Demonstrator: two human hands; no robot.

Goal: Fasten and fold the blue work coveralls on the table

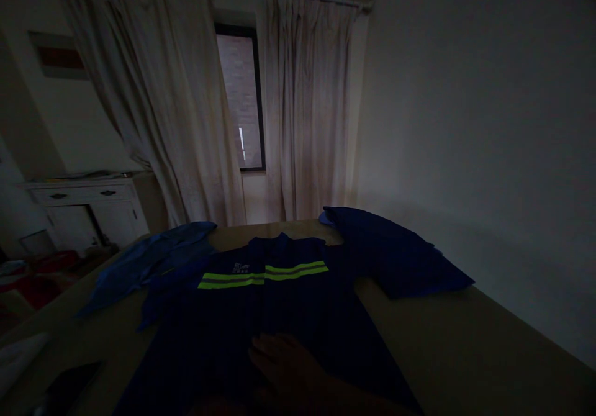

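Note:
A dark blue work jacket (298,298) lies spread front side up, its collar pointing away from me. Yellow-green reflective bands (297,271) run across the chest, with small pale lettering on one side. My right hand (284,360) rests on the lower front of the jacket, fingers stretched out and nothing visible in them; its forearm comes in from the lower right. At the bottom edge a dim shape, probably my left hand (218,406), is over the jacket, too dark for its fingers to show.
A lighter blue garment (153,261) lies to the left, and more dark blue cloth (400,257) at the back right of the table (447,341). A dark flat object (74,379) and a pale item (21,357) sit front left. Curtains, a window and a white cabinet (88,202) stand behind.

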